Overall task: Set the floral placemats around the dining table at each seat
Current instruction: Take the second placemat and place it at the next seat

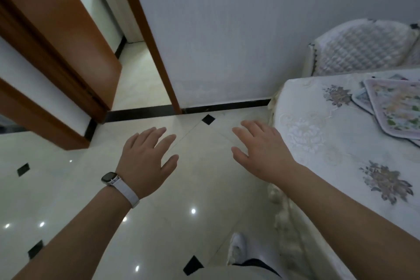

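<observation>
Both hands' fingers [159, 134] spread — holding nothing

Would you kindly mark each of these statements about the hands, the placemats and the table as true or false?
1. Both hands are empty. True: the left hand and right hand are open, over the floor.
2. The placemats lie in a stack on the table. True.
3. The watch is on the right wrist. False: it is on the left wrist.
4. The right hand rests on the placemats. False: it is apart from them, beside the table's edge.
5. The table is bare wood. False: a floral tablecloth covers it.
</observation>
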A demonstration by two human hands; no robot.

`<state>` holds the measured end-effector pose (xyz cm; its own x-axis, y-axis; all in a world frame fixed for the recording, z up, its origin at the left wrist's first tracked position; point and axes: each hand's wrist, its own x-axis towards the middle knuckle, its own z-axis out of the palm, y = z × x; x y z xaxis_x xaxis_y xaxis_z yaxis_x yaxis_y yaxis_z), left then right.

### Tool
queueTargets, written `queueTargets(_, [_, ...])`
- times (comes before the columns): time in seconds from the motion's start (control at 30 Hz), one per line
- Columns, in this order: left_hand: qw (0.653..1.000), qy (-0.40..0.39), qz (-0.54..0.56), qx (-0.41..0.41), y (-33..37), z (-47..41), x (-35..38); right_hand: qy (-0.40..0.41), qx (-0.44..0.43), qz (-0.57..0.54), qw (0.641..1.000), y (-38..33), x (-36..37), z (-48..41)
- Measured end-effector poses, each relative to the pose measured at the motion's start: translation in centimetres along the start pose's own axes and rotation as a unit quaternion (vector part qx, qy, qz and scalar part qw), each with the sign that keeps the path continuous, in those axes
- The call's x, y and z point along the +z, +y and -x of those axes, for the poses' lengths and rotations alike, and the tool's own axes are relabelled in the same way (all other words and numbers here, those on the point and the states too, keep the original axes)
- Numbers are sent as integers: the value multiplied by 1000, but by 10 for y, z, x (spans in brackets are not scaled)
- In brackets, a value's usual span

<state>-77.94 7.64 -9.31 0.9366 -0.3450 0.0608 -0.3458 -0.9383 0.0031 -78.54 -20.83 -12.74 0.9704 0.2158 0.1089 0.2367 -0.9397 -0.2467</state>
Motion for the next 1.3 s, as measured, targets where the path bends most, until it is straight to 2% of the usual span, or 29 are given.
queueTargets(0.2, [998, -2, 1, 58, 19, -99, 1, 54, 76, 1, 996, 55, -18, -31])
queueTargets(0.5, [985, -1, 45, 164, 24, -243, 28, 50, 190, 34, 980, 110, -15, -88])
queueTargets(0.87, [952, 4, 95, 291, -29, -469, 48, 49, 320, 79, 943, 140, -18, -244])
queueTargets(1.03, [916, 4, 120, 382, -13, -549, 61, 63, 403, 100, 907, 151, -22, -270])
queueTargets(1.3, [846, -29, 141, 513, 85, -588, 83, 37, 550, 112, 827, 178, -27, -217])
